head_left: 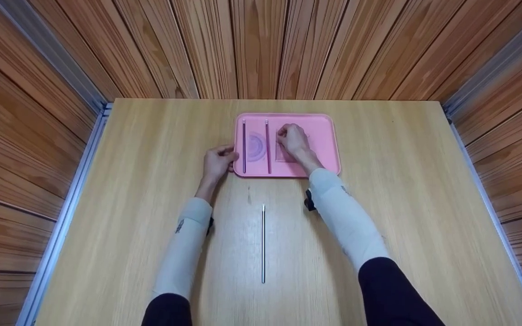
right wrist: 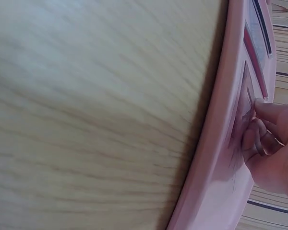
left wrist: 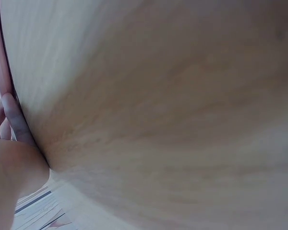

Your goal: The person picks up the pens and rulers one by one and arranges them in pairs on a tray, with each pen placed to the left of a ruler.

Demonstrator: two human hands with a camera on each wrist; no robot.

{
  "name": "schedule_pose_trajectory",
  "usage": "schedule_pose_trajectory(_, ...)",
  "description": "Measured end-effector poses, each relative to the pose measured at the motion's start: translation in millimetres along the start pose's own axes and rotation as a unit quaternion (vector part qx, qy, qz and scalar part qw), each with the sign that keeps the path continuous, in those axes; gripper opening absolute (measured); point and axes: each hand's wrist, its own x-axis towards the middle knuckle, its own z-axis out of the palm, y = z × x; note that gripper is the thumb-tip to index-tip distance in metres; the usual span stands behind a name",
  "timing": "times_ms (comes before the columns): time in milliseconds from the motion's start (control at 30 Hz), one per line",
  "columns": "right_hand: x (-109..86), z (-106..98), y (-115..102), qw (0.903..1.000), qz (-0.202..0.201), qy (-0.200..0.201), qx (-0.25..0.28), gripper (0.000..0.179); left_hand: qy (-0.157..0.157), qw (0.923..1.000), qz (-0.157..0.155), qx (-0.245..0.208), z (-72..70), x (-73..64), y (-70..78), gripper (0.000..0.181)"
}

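A pink tray lies towards the far side of the table. At its left edge is my left hand, thumb and fingers bent against the rim; the left wrist view shows fingertips touching the tray's side. My right hand is over the tray's right half, pinching a clear set square that lies flat or nearly so; the hand covers part of it. Left of it in the tray are a pinkish pencil, a clear bluish protractor and a dark purple pencil.
A silver-grey pencil lies lengthwise on the wooden table, between my forearms and nearer than the tray. Wood-panelled walls enclose the table at the back and both sides.
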Motion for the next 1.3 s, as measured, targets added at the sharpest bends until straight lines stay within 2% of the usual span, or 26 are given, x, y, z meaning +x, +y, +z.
schedule_pose_trajectory(167,0.3,1.9,1.3,1.0000,-0.001,0.003,0.007,0.016,0.001,0.9999,0.011,0.005,0.4,-0.3,-1.4,0.035)
schedule_pose_trajectory(333,-3.3,1.7,5.2,0.9997,-0.019,0.002,0.015,0.019,0.003,0.9999,0.014,-0.003,2.0,-0.1,-1.3,0.034)
schedule_pose_trajectory(567,-12.3,-0.5,14.8,0.9963,-0.050,0.049,0.051,0.019,0.004,0.9999,0.014,-0.005,1.2,-1.5,-1.4,0.034)
schedule_pose_trajectory(667,-19.4,-0.7,15.4,0.9943,-0.069,0.056,0.059,0.019,0.003,0.9999,0.016,-0.001,-0.7,-2.3,-1.3,0.034)
schedule_pose_trajectory(800,-35.8,0.1,11.6,0.9932,-0.085,0.045,0.065,0.019,-0.004,0.9998,0.021,0.005,-2.2,-3.0,-0.3,0.034)
schedule_pose_trajectory(967,-64.6,2.0,4.0,0.9927,-0.104,0.030,0.053,0.021,0.002,0.9996,0.027,0.011,0.6,-3.2,-0.7,0.033)
schedule_pose_trajectory(1300,-113.1,5.8,-5.2,0.9911,-0.129,0.015,-0.027,0.025,0.007,0.9995,0.031,0.007,1.6,-3.3,-2.2,0.033)
